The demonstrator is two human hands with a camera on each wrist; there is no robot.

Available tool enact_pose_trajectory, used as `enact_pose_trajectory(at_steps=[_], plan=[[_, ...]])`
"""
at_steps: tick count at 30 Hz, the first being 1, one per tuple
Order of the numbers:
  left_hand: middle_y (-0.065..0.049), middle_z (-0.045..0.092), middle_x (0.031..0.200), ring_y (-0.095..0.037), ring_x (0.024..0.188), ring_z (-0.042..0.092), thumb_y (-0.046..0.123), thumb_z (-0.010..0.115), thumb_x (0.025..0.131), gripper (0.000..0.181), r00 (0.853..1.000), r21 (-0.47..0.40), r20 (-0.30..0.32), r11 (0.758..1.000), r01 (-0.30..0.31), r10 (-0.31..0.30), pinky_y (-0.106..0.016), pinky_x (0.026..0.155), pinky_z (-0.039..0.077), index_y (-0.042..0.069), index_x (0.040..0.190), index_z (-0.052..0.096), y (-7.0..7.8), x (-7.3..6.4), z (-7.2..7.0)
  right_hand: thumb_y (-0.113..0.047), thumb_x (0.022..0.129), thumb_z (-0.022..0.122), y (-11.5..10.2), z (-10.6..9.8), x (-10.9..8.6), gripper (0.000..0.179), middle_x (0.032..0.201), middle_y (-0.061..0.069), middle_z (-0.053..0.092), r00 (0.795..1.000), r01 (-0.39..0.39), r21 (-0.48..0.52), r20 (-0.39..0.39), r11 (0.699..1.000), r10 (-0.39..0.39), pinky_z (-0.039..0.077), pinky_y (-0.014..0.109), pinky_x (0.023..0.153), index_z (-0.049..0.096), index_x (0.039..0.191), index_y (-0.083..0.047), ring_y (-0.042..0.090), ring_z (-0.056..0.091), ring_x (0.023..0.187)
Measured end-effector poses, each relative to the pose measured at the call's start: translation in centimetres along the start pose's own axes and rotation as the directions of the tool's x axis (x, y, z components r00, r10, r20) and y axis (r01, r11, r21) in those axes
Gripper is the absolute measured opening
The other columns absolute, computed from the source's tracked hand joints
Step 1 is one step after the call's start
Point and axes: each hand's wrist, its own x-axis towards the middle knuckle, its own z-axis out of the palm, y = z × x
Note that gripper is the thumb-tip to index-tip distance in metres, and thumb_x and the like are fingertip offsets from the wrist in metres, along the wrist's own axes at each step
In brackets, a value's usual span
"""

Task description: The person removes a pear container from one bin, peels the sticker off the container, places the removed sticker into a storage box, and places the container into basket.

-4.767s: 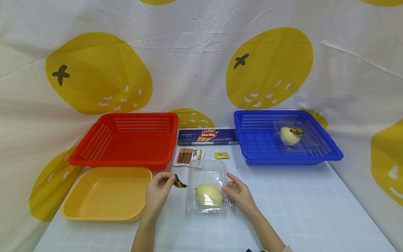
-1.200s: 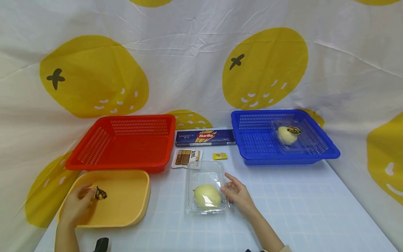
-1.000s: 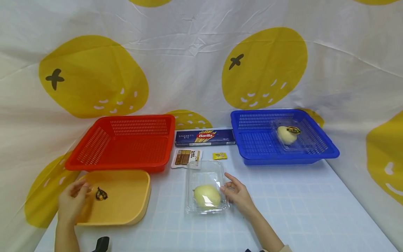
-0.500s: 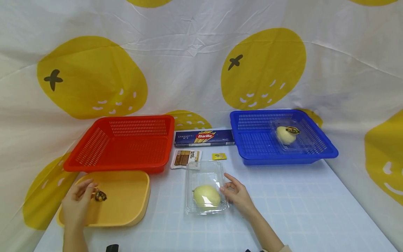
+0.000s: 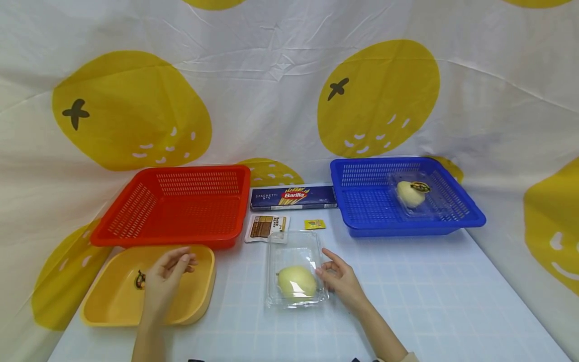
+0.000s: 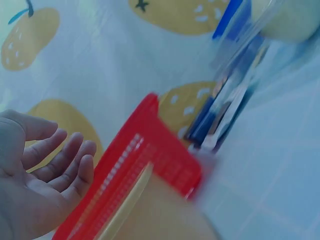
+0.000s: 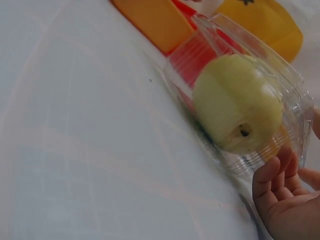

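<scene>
In the head view my left hand hangs over the yellow basin, its fingers loosely curled around nothing; the left wrist view shows the same bare palm. A crumpled black-and-gold sticker lies inside the basin, left of that hand. My right hand holds the right edge of a clear plastic clamshell box, thumb at the lid's side and fingers against the wall. Through the lid shows a pale yellow-green pear, its dark dimple facing the right wrist camera.
A red basket stands behind the basin. The blue basket at back right contains another clear box with a fruit and a black-and-gold sticker. Between the baskets lie a spaghetti box, a brown-and-white packet and a small yellow sachet.
My left hand carried the sticker from beside the clamshell box to the yellow basin and let go of it there. It has since moved right. The right hand stays at the box.
</scene>
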Motion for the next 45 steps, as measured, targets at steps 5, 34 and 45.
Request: enact_pose_trajectory(at_steps=[5,34,45], plan=[[-0.001,0.069,0.09,-0.012,0.077,0.066,-0.009,0.052,0.091,0.019,0.991,0.034,0.124,0.998,-0.047,0.042,-0.021,0.069,0.054,-0.02,0.106,0.054,-0.2,-0.2,2.5,-0.004,0.086,0.064,-0.1,0.1,-0.1,0.065,0.089,0.003,0.051,1.0,0.013,-0.002,0.012,1.0,-0.013,0.037,0.016,0.052,0.033,0.143,0.001,0.003,0.043,0.056],[-0.025,0.052,0.125,-0.035,0.101,0.056,0.012,0.074,0.08,0.063,0.896,0.247,0.345,0.948,0.202,-0.281,-0.041,0.085,0.052,-0.003,0.134,0.046,-3.8,-1.9,12.3,-0.005,0.086,0.065,0.0,0.1,0.0,0.065,0.091,0.005,0.05,1.0,-0.002,0.001,0.015,1.0,0.002,0.037,0.017,0.053,0.034,0.143,-0.003,0.005,0.043,0.057],[-0.013,0.055,0.099,-0.015,0.071,0.055,0.018,0.076,0.078,0.063,0.887,0.304,0.303,0.918,0.256,-0.348,-0.02,0.058,0.047,-0.001,0.132,0.05,-4.2,-2.7,12.6,-0.003,0.086,0.064,0.1,0.2,-0.2,0.062,0.09,0.006,0.052,1.0,0.006,0.001,-0.024,1.0,-0.006,0.037,0.017,0.052,0.037,0.142,-0.003,0.005,0.043,0.056]])
